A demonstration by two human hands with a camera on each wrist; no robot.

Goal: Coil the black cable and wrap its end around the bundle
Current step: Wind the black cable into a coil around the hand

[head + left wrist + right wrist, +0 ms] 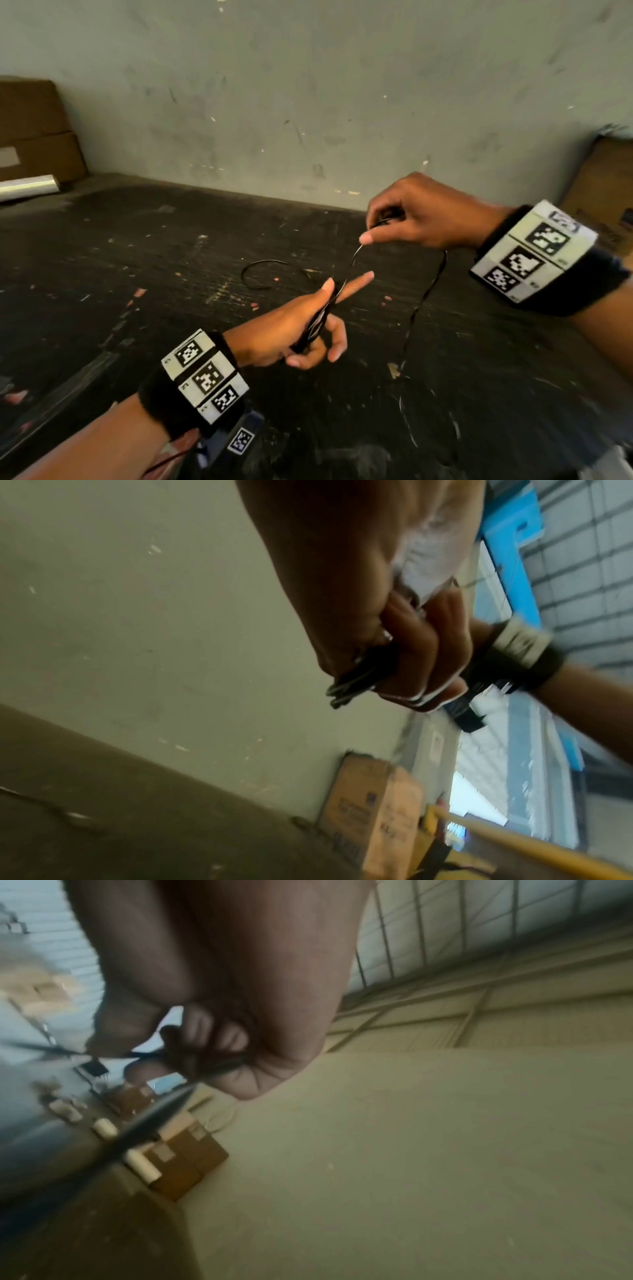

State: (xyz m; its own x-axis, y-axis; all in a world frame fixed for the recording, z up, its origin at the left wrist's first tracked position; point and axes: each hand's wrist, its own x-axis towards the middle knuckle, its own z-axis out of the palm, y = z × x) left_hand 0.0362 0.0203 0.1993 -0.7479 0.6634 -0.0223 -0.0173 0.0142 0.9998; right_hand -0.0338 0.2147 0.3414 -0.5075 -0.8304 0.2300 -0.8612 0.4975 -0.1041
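Note:
A thin black cable (424, 291) runs between my two hands above a dark worktable (137, 257). My left hand (308, 325) holds a bundle of coiled loops (317, 323) between thumb and curled fingers, index finger pointing out. The left wrist view shows those loops (356, 680) pinched in the fingers. My right hand (411, 216), higher and to the right, pinches the cable strand; the right wrist view shows the cable (192, 1066) in its curled fingers. From there the cable hangs down to the table. A loose curved cable end (260, 274) lies on the table beyond my left hand.
Cardboard boxes (37, 130) and a silver roll (27, 186) sit at the back left against a grey-green wall (308, 85). Another cardboard box (603, 192) leans at the right. The tabletop is scuffed and littered with small scraps.

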